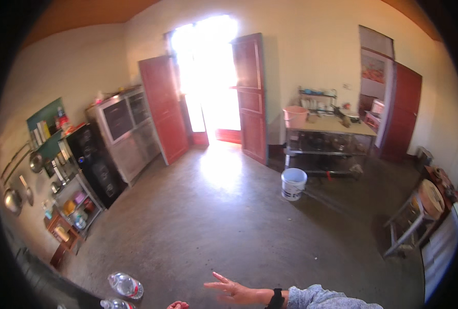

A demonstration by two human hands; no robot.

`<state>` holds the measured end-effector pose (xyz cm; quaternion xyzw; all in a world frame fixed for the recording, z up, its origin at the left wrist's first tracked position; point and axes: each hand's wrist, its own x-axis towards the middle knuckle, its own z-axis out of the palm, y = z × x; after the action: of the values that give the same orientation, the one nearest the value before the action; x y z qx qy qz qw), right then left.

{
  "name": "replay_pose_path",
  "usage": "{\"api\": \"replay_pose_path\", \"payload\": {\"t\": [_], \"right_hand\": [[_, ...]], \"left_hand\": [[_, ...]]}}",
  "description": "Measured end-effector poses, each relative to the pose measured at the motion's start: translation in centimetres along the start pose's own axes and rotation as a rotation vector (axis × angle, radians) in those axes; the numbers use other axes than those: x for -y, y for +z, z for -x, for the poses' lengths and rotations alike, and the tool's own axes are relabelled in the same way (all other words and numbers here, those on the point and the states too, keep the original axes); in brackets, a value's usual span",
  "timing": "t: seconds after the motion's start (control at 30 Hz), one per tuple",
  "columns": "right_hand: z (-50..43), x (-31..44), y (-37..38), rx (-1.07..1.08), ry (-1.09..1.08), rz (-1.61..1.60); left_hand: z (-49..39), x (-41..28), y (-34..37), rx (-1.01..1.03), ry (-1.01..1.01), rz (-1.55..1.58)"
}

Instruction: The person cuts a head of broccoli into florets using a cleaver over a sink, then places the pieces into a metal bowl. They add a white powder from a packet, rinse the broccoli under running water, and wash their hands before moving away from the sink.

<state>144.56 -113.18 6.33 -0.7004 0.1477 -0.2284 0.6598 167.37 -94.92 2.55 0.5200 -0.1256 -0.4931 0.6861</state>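
My right hand [234, 290] reaches in from the lower right over the concrete floor, fingers spread and holding nothing; a black band circles its wrist, below a grey-blue patterned sleeve. Of my left hand [178, 305] only some curled fingertips show at the bottom edge, so whether it holds something is hidden. To the left of it are two clear plastic bottles with red labels: one bottle [125, 286] in full view, the other bottle [117, 304] cut off by the bottom edge.
Beyond the floor, red double doors [250, 96] stand open. A white bucket [294, 184] sits before a metal table [337, 127] bearing a pink bucket [295, 116]. Cabinets [117, 119] and a small wooden stool [63, 231] line the left; a round-topped stool [431, 199] stands at right.
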Motion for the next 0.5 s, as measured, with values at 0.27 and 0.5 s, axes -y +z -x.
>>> {"api": "replay_pose_path", "payload": {"t": [0.27, 0.5], "right_hand": [[-6.3, -4.9, -1.4, -0.034, -0.010, 0.071], [-13.4, -9.7, -3.2, 0.002, 0.121, 0.252]], "left_hand": [[-10.0, -0.9, -1.6, 0.122, -0.190, 0.012], [-14.4, -0.6, -5.0, 0.199, -0.169, 0.070]]}}
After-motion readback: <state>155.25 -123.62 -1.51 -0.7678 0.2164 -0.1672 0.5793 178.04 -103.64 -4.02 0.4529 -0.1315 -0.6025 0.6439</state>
